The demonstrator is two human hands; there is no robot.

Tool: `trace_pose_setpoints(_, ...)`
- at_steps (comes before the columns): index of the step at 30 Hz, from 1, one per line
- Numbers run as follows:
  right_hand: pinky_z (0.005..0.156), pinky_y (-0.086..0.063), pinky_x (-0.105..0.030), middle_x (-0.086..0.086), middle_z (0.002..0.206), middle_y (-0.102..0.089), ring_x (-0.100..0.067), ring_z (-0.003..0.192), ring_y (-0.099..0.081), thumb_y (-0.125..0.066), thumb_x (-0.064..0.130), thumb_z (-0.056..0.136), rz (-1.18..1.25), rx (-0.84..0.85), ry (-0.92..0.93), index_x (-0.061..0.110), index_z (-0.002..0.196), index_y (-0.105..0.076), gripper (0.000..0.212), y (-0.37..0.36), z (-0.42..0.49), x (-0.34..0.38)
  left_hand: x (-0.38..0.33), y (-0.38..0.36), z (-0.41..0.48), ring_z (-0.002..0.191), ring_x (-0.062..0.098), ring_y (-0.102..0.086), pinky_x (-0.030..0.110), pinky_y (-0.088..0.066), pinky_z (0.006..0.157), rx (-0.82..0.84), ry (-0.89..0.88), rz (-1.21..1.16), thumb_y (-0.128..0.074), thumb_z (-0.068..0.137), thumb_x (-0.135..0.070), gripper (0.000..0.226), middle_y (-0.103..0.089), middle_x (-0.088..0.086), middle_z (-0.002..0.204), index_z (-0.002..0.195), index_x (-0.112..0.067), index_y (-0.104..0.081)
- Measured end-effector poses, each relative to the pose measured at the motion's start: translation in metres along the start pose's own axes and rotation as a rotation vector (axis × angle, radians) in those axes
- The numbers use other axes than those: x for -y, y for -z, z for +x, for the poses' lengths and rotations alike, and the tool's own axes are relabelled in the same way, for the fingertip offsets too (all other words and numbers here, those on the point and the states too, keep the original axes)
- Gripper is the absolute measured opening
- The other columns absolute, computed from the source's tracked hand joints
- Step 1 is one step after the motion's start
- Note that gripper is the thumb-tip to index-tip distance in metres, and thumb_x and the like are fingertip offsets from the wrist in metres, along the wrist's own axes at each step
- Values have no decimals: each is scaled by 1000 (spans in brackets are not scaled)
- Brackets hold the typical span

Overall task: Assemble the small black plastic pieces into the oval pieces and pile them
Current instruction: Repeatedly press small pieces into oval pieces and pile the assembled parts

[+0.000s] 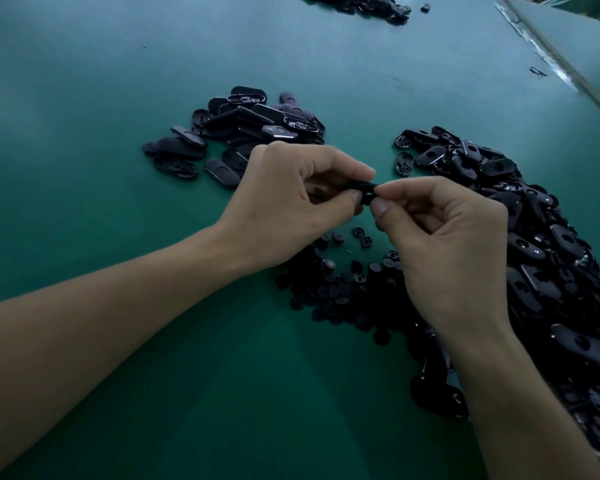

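Observation:
My left hand (291, 199) and my right hand (444, 244) meet above the green table, both pinching one black oval piece (362, 190) between fingertips and thumbs. Most of that piece is hidden by the fingers, and I cannot see whether a small piece sits in it. Below the hands lies a heap of small round black pieces (340, 285). A big heap of loose oval pieces (541, 258) stretches along the right. Behind my left hand sits a smaller pile of oval pieces (250, 129).
The green table (118, 98) runs far to the left and toward me. Another dark heap of parts (361, 3) lies at the far edge, with one stray piece (425, 8) beside it. A pale table edge (548, 53) and a small clip (537, 71) are at the right.

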State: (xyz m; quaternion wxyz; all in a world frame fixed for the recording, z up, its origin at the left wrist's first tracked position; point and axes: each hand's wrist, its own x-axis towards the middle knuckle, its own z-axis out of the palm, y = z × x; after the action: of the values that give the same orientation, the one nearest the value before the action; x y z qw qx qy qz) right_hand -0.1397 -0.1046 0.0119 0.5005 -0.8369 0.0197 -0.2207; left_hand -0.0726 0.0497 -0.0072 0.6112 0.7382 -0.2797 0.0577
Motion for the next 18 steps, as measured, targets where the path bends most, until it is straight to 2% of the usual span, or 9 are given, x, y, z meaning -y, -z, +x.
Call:
trace_pose_setpoints(11, 71, -60, -34, 12, 74, -70, -10, 72, -70, -75, 14, 88, -101, -17, 12, 36, 83, -67, 24, 1, -1, 3, -1, -1, -1, 78, 10, -75, 30, -62, 76, 18, -19, 23, -74, 84, 1, 23, -77, -1, 89, 103, -11, -76)
trace_pose_setpoints(18, 69, -58, -28, 16, 78, -70, -7, 72, -69, -74, 14, 89, -182, -10, 51, 35, 86, -67, 22, 1, -1, 5, -1, -1, -1, 74, 6, -73, 19, -57, 70, 5, -59, 71, -74, 84, 1, 22, -75, -5, 86, 102, -11, -77)
